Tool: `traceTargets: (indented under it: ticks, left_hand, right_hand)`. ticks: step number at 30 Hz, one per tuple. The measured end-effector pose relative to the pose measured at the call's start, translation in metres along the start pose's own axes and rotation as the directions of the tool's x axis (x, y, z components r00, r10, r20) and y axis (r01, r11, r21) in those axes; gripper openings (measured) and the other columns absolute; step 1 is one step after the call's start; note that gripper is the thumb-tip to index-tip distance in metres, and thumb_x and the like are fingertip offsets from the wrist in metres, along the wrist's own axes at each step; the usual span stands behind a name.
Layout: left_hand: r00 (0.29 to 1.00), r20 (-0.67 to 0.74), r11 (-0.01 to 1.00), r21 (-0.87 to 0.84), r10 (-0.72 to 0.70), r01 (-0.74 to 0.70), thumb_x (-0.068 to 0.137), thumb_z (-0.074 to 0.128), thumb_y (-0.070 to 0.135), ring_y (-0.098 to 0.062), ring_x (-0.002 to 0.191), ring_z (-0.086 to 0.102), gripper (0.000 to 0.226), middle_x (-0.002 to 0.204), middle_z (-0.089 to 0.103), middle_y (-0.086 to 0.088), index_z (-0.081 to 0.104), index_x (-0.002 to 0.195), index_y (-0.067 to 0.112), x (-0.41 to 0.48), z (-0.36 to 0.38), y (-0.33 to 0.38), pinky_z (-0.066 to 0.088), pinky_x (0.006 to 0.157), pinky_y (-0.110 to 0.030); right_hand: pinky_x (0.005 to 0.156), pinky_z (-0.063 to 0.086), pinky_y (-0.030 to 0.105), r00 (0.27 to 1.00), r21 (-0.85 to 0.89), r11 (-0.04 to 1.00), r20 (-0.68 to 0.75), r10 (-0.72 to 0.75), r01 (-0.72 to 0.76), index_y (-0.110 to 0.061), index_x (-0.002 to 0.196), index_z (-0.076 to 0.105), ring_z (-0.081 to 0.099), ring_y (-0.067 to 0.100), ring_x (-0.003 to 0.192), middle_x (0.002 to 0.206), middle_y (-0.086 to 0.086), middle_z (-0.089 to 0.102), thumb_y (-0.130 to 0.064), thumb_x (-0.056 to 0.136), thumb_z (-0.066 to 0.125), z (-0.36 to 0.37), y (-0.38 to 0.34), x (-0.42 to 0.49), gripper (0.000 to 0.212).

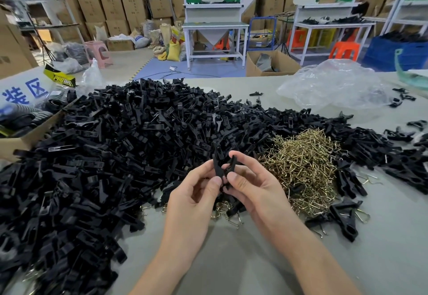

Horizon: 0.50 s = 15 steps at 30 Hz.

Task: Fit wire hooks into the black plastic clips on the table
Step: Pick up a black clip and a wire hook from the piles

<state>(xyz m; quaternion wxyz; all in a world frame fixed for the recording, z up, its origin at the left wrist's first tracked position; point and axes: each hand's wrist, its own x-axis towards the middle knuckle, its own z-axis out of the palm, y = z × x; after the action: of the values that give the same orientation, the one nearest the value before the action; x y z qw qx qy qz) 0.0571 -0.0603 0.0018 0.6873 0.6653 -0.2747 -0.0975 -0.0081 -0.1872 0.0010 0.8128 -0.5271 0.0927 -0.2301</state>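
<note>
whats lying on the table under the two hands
Some wire hooks and black clips show on the table below the left hand and right hand, which hold one clip between them. Anything directly beneath the palms is hidden.

This is looking like a small factory's assembly floor doubling as a storeroom. Cardboard boxes point(111, 0) are standing stacked high along the far wall, filled sacks point(172, 50) are slumping on the floor in front of them, and white-framed workbenches point(214, 25) are lining the far side, with plastic stools point(345, 50) and blue crates point(389, 51) at the right. On the near desk point(231, 260) a huge heap of black plastic clips point(115, 144) is spreading from the left beside a mound of wire hooks point(305, 162).
</note>
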Motion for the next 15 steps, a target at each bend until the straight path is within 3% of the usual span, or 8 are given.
traceTargets:
  ticks: [7,15]
  left_hand:
    - [1.0,-0.008,0.999,0.036,0.016,-0.016,0.093,0.066,0.014,-0.002,0.095,0.068,0.03,0.1,0.074,0.015,0.068,0.118,0.03,-0.0017,-0.0007,0.0003,0.049,0.079,-0.009]
    - [1.0,-0.017,0.998,-0.057,-0.024,0.023,0.095,0.064,0.011,-0.005,0.097,0.07,0.029,0.101,0.076,0.011,0.069,0.114,0.031,0.0006,-0.003,0.0008,0.051,0.083,-0.012]
  right_hand:
    - [0.087,0.055,0.026,1.0,-0.046,0.999,0.012,0.007,-0.007,-0.033,0.113,0.073,0.07,0.021,0.11,0.11,0.006,0.075,-0.015,0.081,0.075,-0.0017,0.0021,-0.0004,0.037]
    - [0.087,0.056,0.028,1.0,0.014,1.0,0.011,0.011,-0.012,-0.029,0.113,0.073,0.072,0.021,0.1,0.107,0.009,0.075,-0.025,0.07,0.083,-0.0012,0.0016,-0.0009,0.045]
